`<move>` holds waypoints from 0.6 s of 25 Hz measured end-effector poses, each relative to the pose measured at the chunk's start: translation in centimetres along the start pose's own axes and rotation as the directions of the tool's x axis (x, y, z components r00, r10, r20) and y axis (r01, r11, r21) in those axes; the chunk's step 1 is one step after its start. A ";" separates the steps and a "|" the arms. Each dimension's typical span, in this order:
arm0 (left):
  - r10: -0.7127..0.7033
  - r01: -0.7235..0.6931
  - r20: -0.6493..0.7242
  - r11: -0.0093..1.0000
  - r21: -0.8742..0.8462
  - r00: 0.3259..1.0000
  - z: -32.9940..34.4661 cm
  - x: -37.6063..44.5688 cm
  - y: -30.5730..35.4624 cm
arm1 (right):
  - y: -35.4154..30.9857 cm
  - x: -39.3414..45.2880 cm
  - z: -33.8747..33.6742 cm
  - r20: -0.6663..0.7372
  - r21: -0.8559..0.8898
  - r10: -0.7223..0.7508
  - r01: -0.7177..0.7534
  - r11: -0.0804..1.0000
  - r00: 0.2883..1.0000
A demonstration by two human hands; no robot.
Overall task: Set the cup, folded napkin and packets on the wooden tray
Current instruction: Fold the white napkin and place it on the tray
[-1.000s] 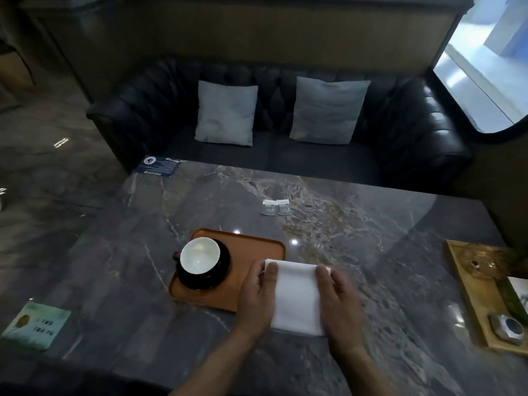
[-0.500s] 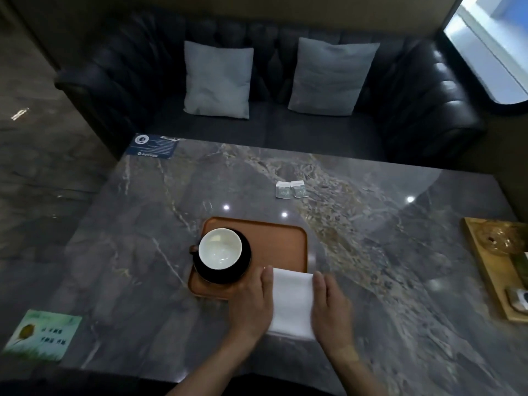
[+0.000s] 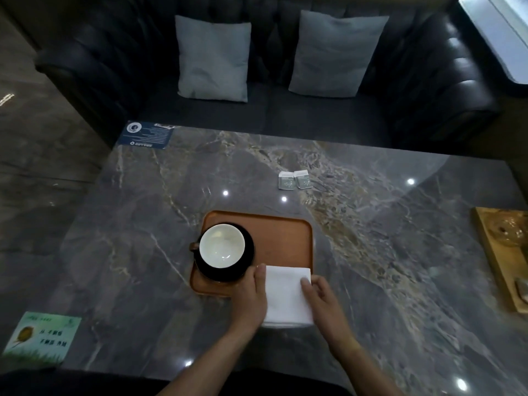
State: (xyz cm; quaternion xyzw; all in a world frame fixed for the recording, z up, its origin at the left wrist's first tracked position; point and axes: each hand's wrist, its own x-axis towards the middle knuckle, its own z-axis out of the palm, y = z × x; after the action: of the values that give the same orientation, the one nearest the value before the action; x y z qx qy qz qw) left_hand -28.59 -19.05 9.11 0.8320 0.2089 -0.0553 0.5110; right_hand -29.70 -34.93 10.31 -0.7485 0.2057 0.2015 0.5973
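Observation:
A white-lined cup point(image 3: 222, 246) on a black saucer point(image 3: 249, 261) stands on the left half of the orange wooden tray point(image 3: 281, 238). A folded white napkin point(image 3: 287, 295) lies across the tray's near right corner, partly on the marble table. My left hand point(image 3: 251, 298) holds the napkin's left edge and my right hand point(image 3: 321, 295) pinches its right edge near the far corner. Two small white packets point(image 3: 293, 180) lie side by side on the table beyond the tray.
A light wooden board point(image 3: 498, 261) with glassware sits at the table's right edge. A green card point(image 3: 43, 337) lies near left, a dark blue card point(image 3: 146, 135) far left. A black sofa with two grey cushions point(image 3: 213, 58) stands behind the table.
The view has tilted down and closer. The napkin now looks narrower and folded, with its far end over the tray's corner; my hands have stayed on its sides.

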 end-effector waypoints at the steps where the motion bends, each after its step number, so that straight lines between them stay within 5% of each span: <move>1: -0.029 0.029 0.022 1.000 -0.009 0.999 0.2 0.4 -0.4 | 0.5 0.0 -0.1 0.060 0.004 0.016 -0.016 1.000 0.998; 8: -0.172 0.210 0.252 0.968 -0.134 0.952 1.2 1.2 -1.3 | 2.3 2.2 -0.5 -0.089 -0.071 0.016 -0.023 0.997 0.996; 15: -0.127 0.162 0.371 0.984 -0.066 0.920 1.5 1.0 -2.6 | 3.8 5.0 -0.3 -0.140 -0.161 0.011 -0.033 0.986 0.990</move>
State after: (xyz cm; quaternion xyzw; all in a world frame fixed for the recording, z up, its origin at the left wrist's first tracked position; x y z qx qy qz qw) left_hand -28.59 -19.09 5.97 0.7640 0.1735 -0.2366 0.5746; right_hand -27.59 -36.34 4.56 -0.8049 0.2379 0.1716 0.5159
